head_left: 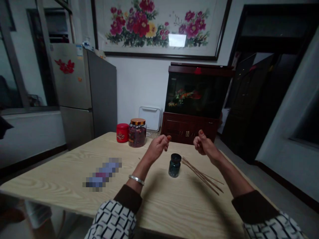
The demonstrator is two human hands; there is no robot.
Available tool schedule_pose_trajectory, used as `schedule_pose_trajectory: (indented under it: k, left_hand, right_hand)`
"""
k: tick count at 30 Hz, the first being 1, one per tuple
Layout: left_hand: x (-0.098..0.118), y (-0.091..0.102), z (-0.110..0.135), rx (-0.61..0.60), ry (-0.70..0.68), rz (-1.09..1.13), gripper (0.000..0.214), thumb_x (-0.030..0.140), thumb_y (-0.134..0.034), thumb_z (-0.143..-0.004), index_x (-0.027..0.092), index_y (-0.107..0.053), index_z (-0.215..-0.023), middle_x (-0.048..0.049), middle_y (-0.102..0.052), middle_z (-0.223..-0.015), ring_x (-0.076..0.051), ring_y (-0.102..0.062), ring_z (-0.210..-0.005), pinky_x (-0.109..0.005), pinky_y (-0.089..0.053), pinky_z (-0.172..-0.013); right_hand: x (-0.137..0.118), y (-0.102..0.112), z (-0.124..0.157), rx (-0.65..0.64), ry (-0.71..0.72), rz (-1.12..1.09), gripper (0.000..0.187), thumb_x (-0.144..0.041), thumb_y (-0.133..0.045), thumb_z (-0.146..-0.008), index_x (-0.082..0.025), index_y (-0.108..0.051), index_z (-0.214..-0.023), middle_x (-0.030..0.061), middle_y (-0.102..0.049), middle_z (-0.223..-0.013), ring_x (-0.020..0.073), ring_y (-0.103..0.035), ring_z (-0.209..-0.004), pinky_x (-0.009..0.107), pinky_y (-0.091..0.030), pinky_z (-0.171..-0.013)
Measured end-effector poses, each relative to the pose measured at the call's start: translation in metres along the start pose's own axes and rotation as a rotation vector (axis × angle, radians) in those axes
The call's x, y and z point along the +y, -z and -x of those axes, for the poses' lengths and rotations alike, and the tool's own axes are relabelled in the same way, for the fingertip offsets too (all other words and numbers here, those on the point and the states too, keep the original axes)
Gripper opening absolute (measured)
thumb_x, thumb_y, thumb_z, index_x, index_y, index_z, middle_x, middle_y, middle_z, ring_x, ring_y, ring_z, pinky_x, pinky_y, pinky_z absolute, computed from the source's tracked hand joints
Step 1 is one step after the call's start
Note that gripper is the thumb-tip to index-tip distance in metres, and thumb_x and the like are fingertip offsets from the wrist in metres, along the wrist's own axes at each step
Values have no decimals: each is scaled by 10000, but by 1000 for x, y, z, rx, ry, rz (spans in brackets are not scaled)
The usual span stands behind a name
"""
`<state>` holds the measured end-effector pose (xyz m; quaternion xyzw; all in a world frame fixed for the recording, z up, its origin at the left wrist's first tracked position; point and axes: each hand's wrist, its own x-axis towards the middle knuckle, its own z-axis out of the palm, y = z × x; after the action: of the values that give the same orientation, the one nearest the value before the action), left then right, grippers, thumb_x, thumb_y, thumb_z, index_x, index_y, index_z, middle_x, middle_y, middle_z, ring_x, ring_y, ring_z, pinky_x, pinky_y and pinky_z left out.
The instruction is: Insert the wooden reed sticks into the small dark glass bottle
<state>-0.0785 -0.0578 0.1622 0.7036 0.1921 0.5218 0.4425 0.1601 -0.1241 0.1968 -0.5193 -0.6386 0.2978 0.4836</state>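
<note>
Both hands are raised over the table, apart from each other. My left hand point(160, 146) is closed, its fingers curled in and the thumb lying over them; nothing shows in it. A silver bangle point(136, 180) circles that wrist. Opposite it, my right hand point(203, 142) is curled into a loose fist with the thumb pointing up, and no object shows there either. Below and between them, a small dark teal glass jar point(174, 169) with a black lid point(176, 158) stands upright. Several thin brown sticks point(203, 176) lie fanned out to the jar's right, under my right forearm.
A red canister point(122, 133) and a glass jar with a copper-coloured lid point(137, 133) stand at the back left of the wooden table point(74, 166). A blurred-out flat item point(103, 174) lies left. Beyond are a fridge point(102, 93) and a fish tank point(194, 93).
</note>
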Motion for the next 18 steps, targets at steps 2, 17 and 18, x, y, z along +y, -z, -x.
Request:
schedule_pose_trajectory:
  k: [2, 17, 18]
  left_hand:
    - [44, 7, -19, -161, 9, 251, 684, 838, -402, -788, 174, -482, -644, 22, -468, -570, -114, -451, -535, -253, -380, -570]
    - [22, 10, -14, -601, 245, 663, 779, 911, -246, -740, 183, -442, -541, 32, -351, -469, -115, -371, -457, -294, -412, -595]
    - [15, 10, -13, -602, 255, 672, 775, 906, -256, -746, 182, -445, -545, 32, -350, -468, -115, -371, -458, -291, -407, -594]
  right_hand:
    - [-52, 16, -8, -181, 11, -209, 769, -908, -195, -761, -202, -446, -586, -59, -296, -488, 70, -193, -422, 221, -113, -424]
    - [-3, 9, -6, -608, -58, -715, 830, -918, -72, -735, -184, -414, -554, -62, -313, -479, 37, -179, -390, 185, -126, -400]
    - [4, 7, -7, -606, -75, -710, 829, -920, -70, -733, -185, -409, -550, -63, -308, -475, 37, -176, -389, 185, -120, -400]
